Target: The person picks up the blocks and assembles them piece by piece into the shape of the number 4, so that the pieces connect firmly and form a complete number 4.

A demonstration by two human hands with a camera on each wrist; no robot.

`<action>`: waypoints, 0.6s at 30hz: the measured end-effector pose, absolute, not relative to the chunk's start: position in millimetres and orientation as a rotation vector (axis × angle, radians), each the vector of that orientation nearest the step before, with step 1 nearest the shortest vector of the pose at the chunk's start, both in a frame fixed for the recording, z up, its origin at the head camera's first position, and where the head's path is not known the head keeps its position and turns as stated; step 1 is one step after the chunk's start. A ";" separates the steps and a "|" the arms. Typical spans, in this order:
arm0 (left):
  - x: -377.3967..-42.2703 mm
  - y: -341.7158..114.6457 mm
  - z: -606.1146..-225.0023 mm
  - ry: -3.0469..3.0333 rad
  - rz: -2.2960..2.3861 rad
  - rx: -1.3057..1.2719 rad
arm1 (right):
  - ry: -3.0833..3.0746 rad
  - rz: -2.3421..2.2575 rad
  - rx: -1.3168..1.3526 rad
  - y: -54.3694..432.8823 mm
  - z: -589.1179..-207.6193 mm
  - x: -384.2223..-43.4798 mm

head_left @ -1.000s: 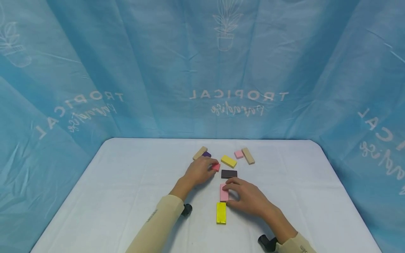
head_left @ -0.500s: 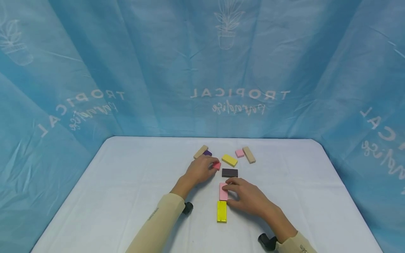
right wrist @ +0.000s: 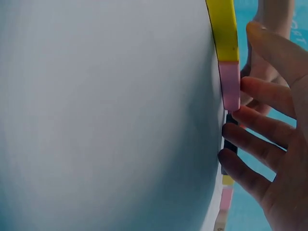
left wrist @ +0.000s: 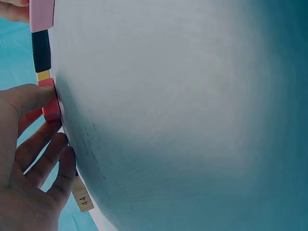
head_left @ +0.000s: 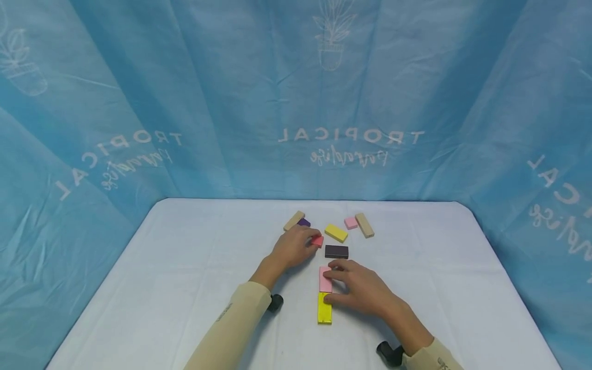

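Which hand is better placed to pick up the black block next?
Probably the right hand: it looks relaxed and near the black block, while the left hand pinches the red block.

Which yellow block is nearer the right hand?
The front yellow block, end to end with the long pink block; the far yellow block lies beyond the black block.

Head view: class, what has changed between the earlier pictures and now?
The pink block has slid slightly left, into line with the near yellow block; the right hand has moved its thumb over that yellow block. The left hand still pinches the red block; the dark block and the rest stayed put.
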State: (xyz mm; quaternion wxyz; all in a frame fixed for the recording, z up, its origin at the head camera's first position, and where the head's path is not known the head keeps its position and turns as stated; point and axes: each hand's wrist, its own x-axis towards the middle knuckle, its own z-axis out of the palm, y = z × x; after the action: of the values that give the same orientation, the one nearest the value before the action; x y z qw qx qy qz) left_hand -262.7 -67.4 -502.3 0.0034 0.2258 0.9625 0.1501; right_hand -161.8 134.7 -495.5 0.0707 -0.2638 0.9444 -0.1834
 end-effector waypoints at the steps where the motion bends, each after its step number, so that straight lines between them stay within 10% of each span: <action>1: -263.1 -67.4 -502.7 3.018 0.470 0.712 | 2.846 -0.542 -0.786 133.8 -495.8 -161.5; 18: -264.6 -65.6 -502.3 3.010 0.400 0.698 | 2.845 -0.518 -0.767 129.5 -494.3 -158.7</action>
State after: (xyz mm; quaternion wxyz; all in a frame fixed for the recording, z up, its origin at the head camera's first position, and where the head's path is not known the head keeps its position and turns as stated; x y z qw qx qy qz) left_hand -264.6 -65.6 -502.3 0.0130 0.2239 0.9661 0.1283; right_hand -158.7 129.5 -494.3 0.0747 -0.2558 0.9483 -0.1725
